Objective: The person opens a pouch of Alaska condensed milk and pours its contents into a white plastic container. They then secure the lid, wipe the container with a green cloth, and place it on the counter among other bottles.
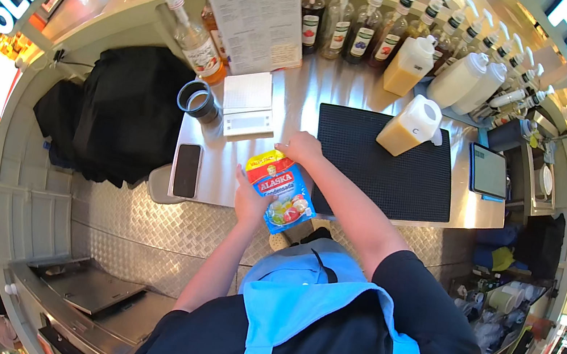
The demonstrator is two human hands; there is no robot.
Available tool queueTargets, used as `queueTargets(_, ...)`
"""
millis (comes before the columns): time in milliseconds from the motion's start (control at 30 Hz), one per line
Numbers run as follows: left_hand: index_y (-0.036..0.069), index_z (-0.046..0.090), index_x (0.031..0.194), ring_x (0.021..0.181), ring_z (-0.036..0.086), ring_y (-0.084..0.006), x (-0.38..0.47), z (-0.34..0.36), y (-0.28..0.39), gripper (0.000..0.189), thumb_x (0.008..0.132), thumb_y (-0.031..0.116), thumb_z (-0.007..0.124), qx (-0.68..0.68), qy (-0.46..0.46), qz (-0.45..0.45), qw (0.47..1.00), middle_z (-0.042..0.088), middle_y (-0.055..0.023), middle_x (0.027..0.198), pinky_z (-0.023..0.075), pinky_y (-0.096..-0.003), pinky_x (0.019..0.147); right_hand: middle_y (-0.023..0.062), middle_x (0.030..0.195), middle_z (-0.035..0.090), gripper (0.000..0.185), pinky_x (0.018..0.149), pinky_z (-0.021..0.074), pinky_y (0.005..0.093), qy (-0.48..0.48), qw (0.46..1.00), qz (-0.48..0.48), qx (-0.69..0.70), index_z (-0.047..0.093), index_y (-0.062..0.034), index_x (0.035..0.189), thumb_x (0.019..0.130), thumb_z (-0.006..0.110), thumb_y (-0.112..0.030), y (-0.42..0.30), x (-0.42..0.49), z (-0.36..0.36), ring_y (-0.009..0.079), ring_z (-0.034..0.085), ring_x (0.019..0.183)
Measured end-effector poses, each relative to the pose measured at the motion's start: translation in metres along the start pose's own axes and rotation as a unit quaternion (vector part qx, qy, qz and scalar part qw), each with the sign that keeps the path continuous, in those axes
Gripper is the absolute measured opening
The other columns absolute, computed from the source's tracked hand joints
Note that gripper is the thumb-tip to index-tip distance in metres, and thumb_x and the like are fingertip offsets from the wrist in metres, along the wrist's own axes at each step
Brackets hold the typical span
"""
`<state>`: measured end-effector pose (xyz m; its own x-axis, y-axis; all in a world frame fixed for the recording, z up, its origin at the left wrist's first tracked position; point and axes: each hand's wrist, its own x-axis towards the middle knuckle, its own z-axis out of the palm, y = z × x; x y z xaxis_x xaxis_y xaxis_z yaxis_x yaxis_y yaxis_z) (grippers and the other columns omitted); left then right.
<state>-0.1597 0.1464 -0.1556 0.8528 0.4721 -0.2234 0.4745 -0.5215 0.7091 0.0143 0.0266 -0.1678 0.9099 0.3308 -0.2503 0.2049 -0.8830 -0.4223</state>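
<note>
A blue, red and yellow pouch of Alaska condensed milk (284,193) is held over the front edge of the steel counter (297,83). My left hand (252,194) grips its left side. At the pouch's yellow top edge, my right hand (300,147) pinches the upper right corner. Behind the pouch lies a white digital scale (247,111), with a dark cup (198,101) standing to its left. On the black rubber mat (381,186), right of my right hand, a square plastic bottle of tan liquid (411,126) stands near the back.
Syrup pump bottles (367,24) line the counter's back, beside a printed sheet in a holder (257,24). White squeeze bottles (457,79) stand back right, above a tablet (488,170). A phone (187,170) lies at the front left edge; black cloth (134,111) is heaped beyond it.
</note>
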Motion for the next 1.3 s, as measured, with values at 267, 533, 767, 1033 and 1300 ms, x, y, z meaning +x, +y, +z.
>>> queueTargets(267, 0.002, 0.048, 0.124, 0.104, 0.062, -0.0203, 0.001, -0.019, -0.002, 0.051, 0.078, -0.003, 0.069, -0.383, -0.313, -0.042, 0.868, 0.063, -0.0132, 0.113, 0.0505, -0.0366, 0.091, 0.0034, 0.061, 0.051, 0.044, 0.046, 0.0312, 0.0311, -0.165, 0.940, 0.114, 0.277, 0.064, -0.0048, 0.073, 0.080, 0.067, -0.049, 0.026, -0.056, -0.076, 0.0136, 0.042, 0.049)
queueTargets(533, 0.006, 0.031, 0.142, 0.120, 0.053, -0.0252, -0.025, -0.040, 0.135, 0.084, 0.069, -0.004, 0.071, -0.476, -0.465, -0.078, 0.742, 0.052, -0.0153, 0.131, 0.0416, -0.0417, 0.104, 0.0006, 0.056, 0.050, 0.047, 0.051, 0.0365, 0.0282, -0.041, 0.899, -0.047, 0.434, 0.060, -0.0003, 0.067, 0.091, 0.060, -0.041, 0.080, -0.123, -0.173, 0.0084, 0.039, 0.053)
queueTargets(767, 0.005, 0.028, 0.144, 0.127, 0.046, -0.0226, -0.047, 0.003, 0.247, 0.065, 0.095, 0.039, 0.053, -0.423, -0.474, -0.037, 0.771, 0.047, -0.0139, 0.138, 0.0355, -0.0391, 0.107, 0.0029, 0.050, 0.046, 0.049, 0.049, 0.0363, 0.0301, 0.039, 0.920, -0.081, 0.382, 0.056, 0.0005, 0.062, 0.092, 0.059, -0.039, 0.143, -0.153, -0.264, 0.0094, 0.038, 0.050)
queueTargets(1033, 0.003, 0.030, 0.142, 0.121, 0.051, -0.0364, -0.047, 0.075, 0.314, 0.075, 0.094, 0.061, 0.031, -0.652, -0.475, -0.159, 0.569, 0.047, -0.0215, 0.136, 0.0431, -0.0509, 0.100, -0.0016, 0.089, 0.058, 0.023, 0.063, 0.0426, 0.0196, -0.066, 0.853, -0.238, 0.461, 0.056, -0.0051, 0.114, 0.095, 0.057, -0.016, 0.223, -0.129, -0.325, 0.0033, 0.050, 0.076)
queueTargets(1300, 0.003, 0.030, 0.142, 0.121, 0.051, -0.0367, -0.038, 0.073, 0.323, 0.077, 0.093, 0.063, 0.031, -0.612, -0.428, -0.176, 0.641, 0.046, -0.0221, 0.137, 0.0424, -0.0515, 0.101, 0.0056, 0.076, 0.064, 0.025, 0.050, 0.0508, 0.0232, -0.174, 0.852, -0.125, 0.477, 0.065, 0.0015, 0.099, 0.089, 0.066, -0.021, 0.239, -0.096, -0.339, 0.0082, 0.056, 0.057)
